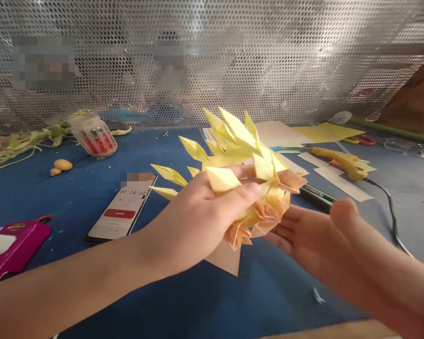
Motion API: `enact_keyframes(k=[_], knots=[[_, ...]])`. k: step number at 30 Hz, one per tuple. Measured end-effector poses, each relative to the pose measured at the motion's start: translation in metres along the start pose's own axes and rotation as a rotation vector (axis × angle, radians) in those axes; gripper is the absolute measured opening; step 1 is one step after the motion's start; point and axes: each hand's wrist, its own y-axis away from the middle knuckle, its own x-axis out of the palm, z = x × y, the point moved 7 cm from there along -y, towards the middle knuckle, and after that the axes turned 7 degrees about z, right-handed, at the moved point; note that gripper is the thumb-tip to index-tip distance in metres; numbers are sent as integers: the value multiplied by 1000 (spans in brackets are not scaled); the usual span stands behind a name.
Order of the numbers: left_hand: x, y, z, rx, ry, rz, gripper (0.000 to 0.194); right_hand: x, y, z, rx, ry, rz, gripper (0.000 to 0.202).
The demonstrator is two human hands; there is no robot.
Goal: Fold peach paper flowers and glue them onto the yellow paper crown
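Note:
A folded-paper piece [236, 136] with long pointed yellow petals and peach-orange ruffled folds is held up above the blue table. My left hand [205, 212] grips it around the middle, thumb pressed on the near side. Yellow points fan out up and to the left, and the orange folds hang at the lower right. Palm turned up, my right hand [314, 235] has its fingers stretched out and its thumb apart. Its fingertips reach behind the orange folds; whether they touch them is hidden. A peach paper sheet [224, 260] lies beneath the piece.
A phone [122, 209] showing a timer lies left, near a magenta tool [24, 245]. A jar with red bits [98, 136] stands behind. At right are a yellow glue gun [339, 161] with a cord, a dark green cutter [318, 197] and paper sheets [325, 133]. Perforated metal mesh [212, 70] closes the back.

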Motion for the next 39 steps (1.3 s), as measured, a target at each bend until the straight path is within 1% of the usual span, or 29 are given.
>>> enact_keyframes(k=[1,2,4,7,9,14,19,23,25,28,30,32,35,39], knots=[[0,-1,1,6,41,-2,29,13,-9,0,102,-189,207,74],[-1,-1,1,15,66,-14,29,18,-17,2,166,-365,280,75],[-5,-1,1,39,84,-54,28,21,-30,10,184,-463,328,75],[-12,-1,0,61,80,-110,32,23,-45,11,224,-517,328,65],[-14,-1,1,61,79,-113,33,24,-50,8,252,-554,321,58],[-12,-1,1,75,73,-110,23,25,-54,-2,288,-602,271,41],[-10,-1,5,87,57,-106,26,29,-51,-10,263,-622,347,50],[-13,1,10,90,-15,-135,26,29,-52,-17,278,-623,346,53],[-15,2,11,77,-98,-190,27,29,-51,-18,280,-635,359,55],[-18,4,8,54,-244,-298,32,31,-49,-19,277,-670,383,59],[-18,6,6,40,-284,-344,34,30,-48,-21,284,-696,369,61],[-18,7,5,34,-286,-364,32,29,-47,-23,281,-714,355,62],[-18,8,4,40,-279,-386,30,30,-47,-23,265,-707,381,62],[-15,8,6,33,-226,-358,22,33,-46,-24,260,-716,420,63]])
